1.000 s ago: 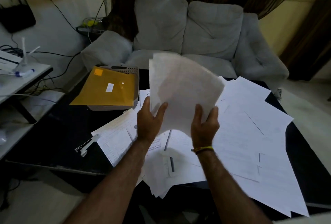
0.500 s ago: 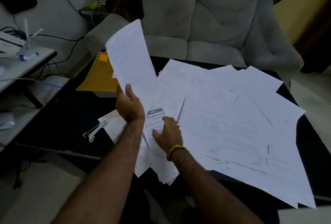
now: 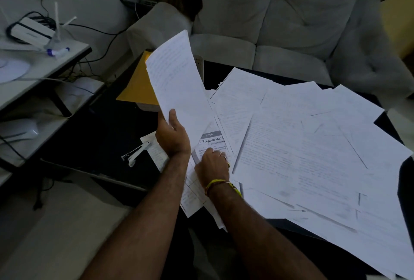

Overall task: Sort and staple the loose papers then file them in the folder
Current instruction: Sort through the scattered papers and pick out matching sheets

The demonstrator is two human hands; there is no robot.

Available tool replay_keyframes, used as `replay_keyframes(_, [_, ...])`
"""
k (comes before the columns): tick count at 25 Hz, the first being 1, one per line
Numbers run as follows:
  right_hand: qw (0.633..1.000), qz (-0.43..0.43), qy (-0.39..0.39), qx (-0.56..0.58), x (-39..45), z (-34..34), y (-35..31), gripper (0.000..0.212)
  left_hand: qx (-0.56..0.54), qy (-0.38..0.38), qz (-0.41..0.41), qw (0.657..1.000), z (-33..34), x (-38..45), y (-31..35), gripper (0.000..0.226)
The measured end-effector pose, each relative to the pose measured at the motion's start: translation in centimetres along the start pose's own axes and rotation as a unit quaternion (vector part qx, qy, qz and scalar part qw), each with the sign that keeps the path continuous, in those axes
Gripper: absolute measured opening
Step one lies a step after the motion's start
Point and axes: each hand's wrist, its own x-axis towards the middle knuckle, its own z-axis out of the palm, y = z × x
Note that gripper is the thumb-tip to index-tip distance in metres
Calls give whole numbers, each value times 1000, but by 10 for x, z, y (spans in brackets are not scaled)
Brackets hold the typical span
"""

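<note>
The left hand point(image 3: 172, 134) grips a white sheet point(image 3: 179, 82) by its lower edge and holds it upright at centre frame, in front of a yellow envelope point(image 3: 137, 87). Just right of it, the right hand point(image 3: 212, 165) rests curled fingertips on a printed sheet point(image 3: 212, 140); whether it pinches is unclear. Loose papers point(image 3: 313, 145) cover the black table point(image 3: 100, 127) across the right half.
</note>
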Motion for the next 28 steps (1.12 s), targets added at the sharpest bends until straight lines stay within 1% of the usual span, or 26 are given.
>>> replay_keyframes(2, [1000, 6, -11, 8, -2, -4, 1, 46, -2, 9, -4, 1000, -1, 1, 2, 33])
replay_keyframes(4, [999, -1, -25, -24, -9, -2, -2, 48, -5, 17, -6, 1000, -2, 3, 6, 32])
replay_keyframes(7, [997, -20, -48, -60, -17, 3, -12, 40, -4, 20, -11, 1000, -4, 6, 11, 30])
replay_keyframes(9, [998, 4, -56, -28, -17, -2, -17, 38, -2, 17, -2, 1000, -7, 8, 14, 31])
replay_keyframes(10, [998, 23, -53, 17, -17, -11, -19, 37, -2, 18, 5, 1000, -9, 10, 17, 30])
replay_keyframes(11, [994, 43, -38, 90, -15, -25, -20, 38, 3, 27, 12, 1000, -12, 13, 20, 30])
replay_keyframes(12, [982, 61, -11, 178, -14, -44, -20, 38, 11, 35, 22, 999, -14, 16, 26, 30])
replay_keyframes(13, [962, 76, 27, 262, -12, -66, -18, 35, 20, 40, 31, 999, -16, 20, 31, 30])
replay_keyframes(15, [912, 91, 111, 384, -12, -119, -13, 19, 43, 42, 44, 997, -17, 26, 42, 31])
replay_keyframes(16, [889, 89, 158, 420, -13, -143, -10, 12, 54, 38, 50, 997, -16, 27, 49, 31])
replay_keyframes(18, [842, 61, 268, 464, -18, -183, -6, 8, 73, 28, 52, 996, -11, 27, 61, 31])
replay_keyframes(19, [821, 30, 325, 469, -22, -200, -4, 9, 73, 14, 54, 996, -7, 25, 68, 30])
replay_keyframes(20, [808, -10, 375, 454, -25, -214, -4, 9, 63, -15, 59, 996, -4, 20, 76, 29])
replay_keyframes(21, [809, -53, 408, 418, -28, -224, -4, 8, 45, -49, 68, 995, 1, 15, 83, 27])
replay_keyframes(22, [828, -90, 416, 365, -30, -231, -6, 7, 24, -93, 71, 993, 5, 10, 86, 25])
replay_keyframes(23, [857, -113, 398, 307, -31, -233, -9, 9, -10, -143, 59, 988, 11, 6, 86, 24])
replay_keyframes(24, [887, -123, 363, 257, -31, -228, -12, 11, -52, -196, 35, 979, 15, 2, 85, 22])
replay_keyframes(25, [912, -122, 319, 227, -29, -218, -15, 14, -91, -245, 1, 965, 17, -2, 80, 26])
replay_keyframes(26, [931, -111, 275, 213, -28, -206, -17, 17, -124, -285, -37, 950, 16, -10, 75, 29])
replay_keyframes(28, [951, -75, 210, 214, -29, -179, -13, 27, -160, -326, -84, 928, 8, -28, 63, 35])
